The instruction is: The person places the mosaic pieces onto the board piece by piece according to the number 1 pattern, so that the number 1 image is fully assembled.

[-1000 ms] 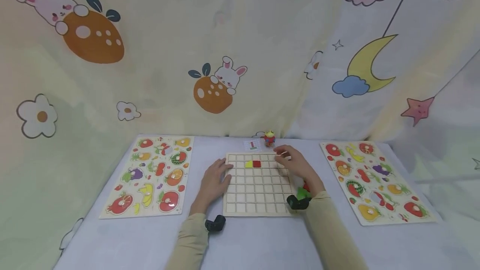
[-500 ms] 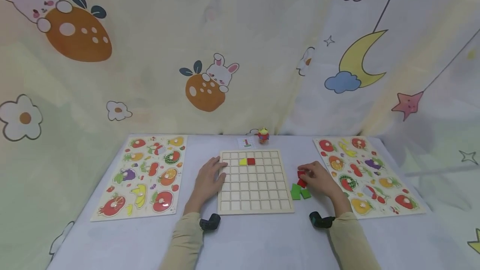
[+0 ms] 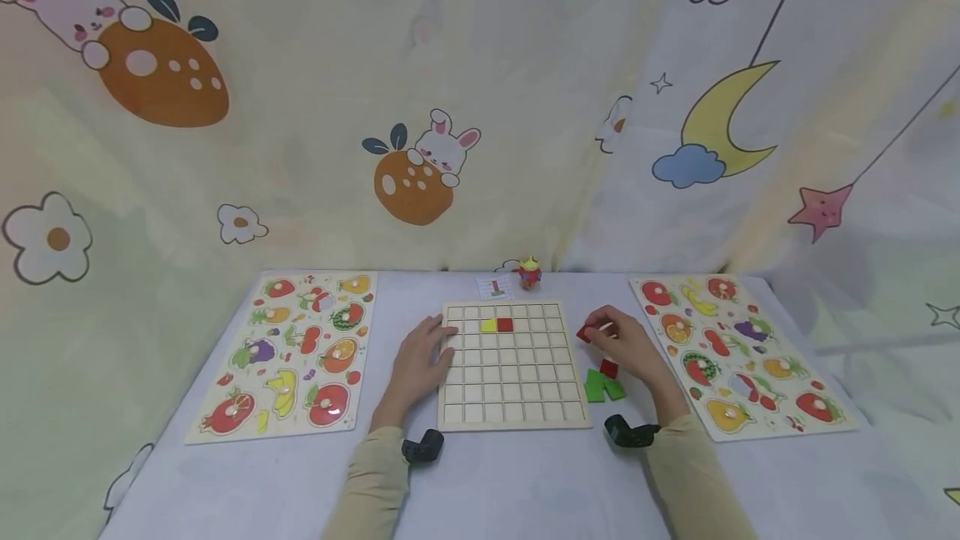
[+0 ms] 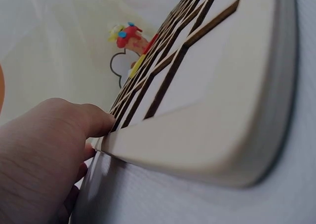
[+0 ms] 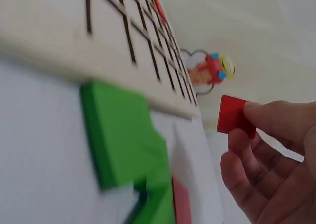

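Observation:
A wooden grid board (image 3: 513,394) lies in the middle of the table, with a yellow tile (image 3: 489,325) and a red tile (image 3: 506,324) side by side in an upper row. My left hand (image 3: 418,365) rests at the board's left edge, its thumb and fingertips on the rim, as the left wrist view also shows. To the right of the board, my right hand (image 3: 626,347) pinches a red square tile (image 5: 233,116) between thumb and fingers, above the table. Below that hand lie another red tile (image 3: 609,368) and several green tiles (image 3: 595,387).
Fruit puzzle boards flank the grid board, one on the left (image 3: 285,357) and one on the right (image 3: 738,357). Behind the grid board are a small pattern card (image 3: 495,287) and a toy figure (image 3: 529,272). A printed cloth hangs at the back.
My right hand has moved from over the grid board to the loose tiles at the right, picked up a red tile and lifted it toward the board. The left hand stays at the rim.

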A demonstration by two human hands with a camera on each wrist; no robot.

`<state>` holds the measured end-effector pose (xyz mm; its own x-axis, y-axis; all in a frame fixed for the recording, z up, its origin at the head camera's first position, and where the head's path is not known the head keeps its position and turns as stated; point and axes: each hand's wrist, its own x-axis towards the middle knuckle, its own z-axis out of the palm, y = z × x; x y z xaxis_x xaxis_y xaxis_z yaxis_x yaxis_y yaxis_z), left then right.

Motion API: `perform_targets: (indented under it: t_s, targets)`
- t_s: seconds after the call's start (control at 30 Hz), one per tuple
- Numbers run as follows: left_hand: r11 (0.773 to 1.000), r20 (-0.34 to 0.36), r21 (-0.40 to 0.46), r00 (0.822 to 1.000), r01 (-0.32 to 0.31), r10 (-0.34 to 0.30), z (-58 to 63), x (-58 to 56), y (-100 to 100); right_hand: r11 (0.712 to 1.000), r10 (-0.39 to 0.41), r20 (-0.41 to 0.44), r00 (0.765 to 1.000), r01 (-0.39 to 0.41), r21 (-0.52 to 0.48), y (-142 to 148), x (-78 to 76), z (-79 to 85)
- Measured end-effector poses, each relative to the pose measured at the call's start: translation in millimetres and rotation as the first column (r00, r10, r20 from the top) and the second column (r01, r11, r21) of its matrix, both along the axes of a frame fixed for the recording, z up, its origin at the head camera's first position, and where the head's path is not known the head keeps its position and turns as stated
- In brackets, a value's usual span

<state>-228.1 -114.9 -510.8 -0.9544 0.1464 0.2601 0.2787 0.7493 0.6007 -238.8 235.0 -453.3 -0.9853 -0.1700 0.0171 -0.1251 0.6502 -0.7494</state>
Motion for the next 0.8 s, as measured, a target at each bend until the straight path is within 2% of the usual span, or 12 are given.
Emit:
perform_targets:
  t_s: [0.2,0.47,0.6,0.8]
  targets:
    - [1.000,-0.021,0.020,1.000,0.009,-0.009,-1.3,0.0,-1.7,0.992,0.124,-0.047,0.991,-0.125,-0.024,-33.8,-13.1,6.5]
    - [1.000,-0.029,0.025,1.000,0.013,-0.013,-1.6,-0.9,-0.6,0.966,0.255,-0.038,0.966,-0.256,-0.043,-75.4,-28.3,5.8]
    - [1.000,-0.028,0.015,1.000,0.002,-0.001,-1.2,-2.4,-0.5,0.950,0.312,-0.042,0.949,-0.312,0.009,-91.9,-34.8,0.2]
    - [1.000,-0.009,0.006,1.000,-0.002,0.002,-2.0,-1.4,-1.9,0.921,0.371,-0.049,0.927,-0.361,0.146,-104.6,-38.9,-6.8]
